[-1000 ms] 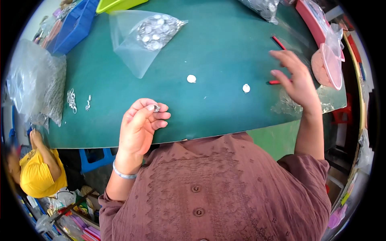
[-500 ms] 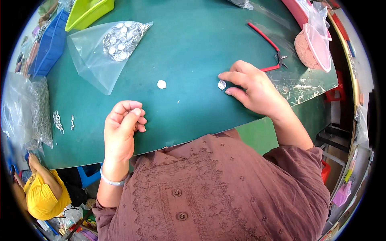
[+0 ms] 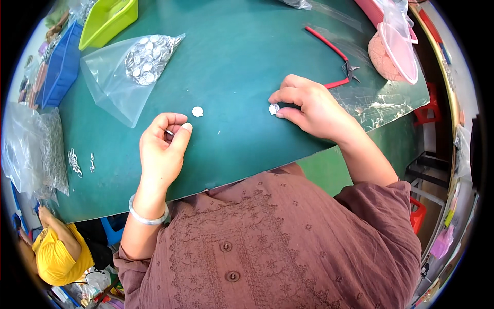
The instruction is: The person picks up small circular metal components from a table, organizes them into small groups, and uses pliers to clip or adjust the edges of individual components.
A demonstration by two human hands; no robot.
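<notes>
My right hand (image 3: 311, 107) has thumb and fingertips closed around the edge of a round silver charm (image 3: 274, 109) with a tiny loop, at the tabletop. A second round charm (image 3: 197, 112) lies flat to the left, its loop pointing down and right. Just below and left of that one is my left hand (image 3: 164, 149), fingers curled, with a small silver metal piece (image 3: 169, 133) showing between them; its exact kind is too small to tell. Red-handled pliers (image 3: 346, 69) lie spread beyond my right hand.
A clear bag of silver discs (image 3: 146, 59) lies at the back left. Nearby stand a green tray (image 3: 108, 26) and a blue basket (image 3: 62, 67). Small clasps (image 3: 74, 162) lie beside a bag of metal parts (image 3: 51, 149). A pink basket (image 3: 399, 54) sits far right; a person in yellow (image 3: 59, 255) is lower left.
My left hand has moved up toward the loose charm, its thumb and forefinger reaching farther forward. My right hand stays at its charm. The whole view has shifted slightly.
</notes>
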